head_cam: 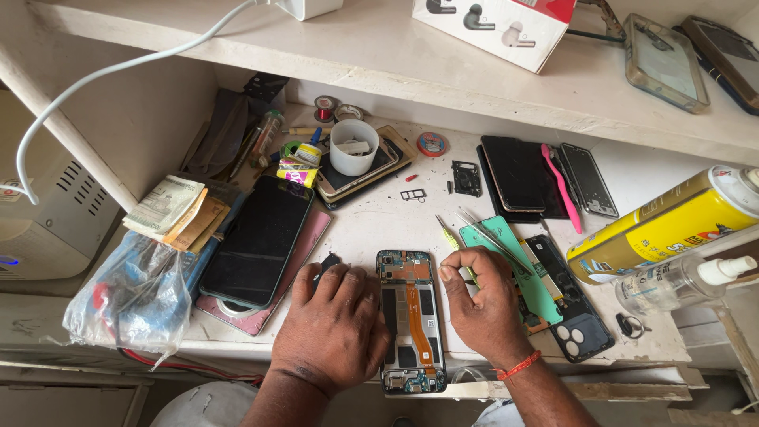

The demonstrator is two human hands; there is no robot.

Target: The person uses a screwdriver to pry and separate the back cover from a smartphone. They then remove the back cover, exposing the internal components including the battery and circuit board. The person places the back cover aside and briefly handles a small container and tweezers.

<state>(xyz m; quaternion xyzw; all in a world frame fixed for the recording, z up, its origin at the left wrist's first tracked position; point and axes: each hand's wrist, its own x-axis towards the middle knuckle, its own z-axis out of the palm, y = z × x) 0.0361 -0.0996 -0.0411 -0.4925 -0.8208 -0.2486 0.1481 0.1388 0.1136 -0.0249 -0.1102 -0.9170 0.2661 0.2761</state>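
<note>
Yellow spray can (pixel 660 225) lies right of opened phone (pixel 411 316).

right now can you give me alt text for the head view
Two hands work on an opened phone on a cluttered white bench: the left hand steadies it, the right hand holds a yellow-handled tool.
</note>
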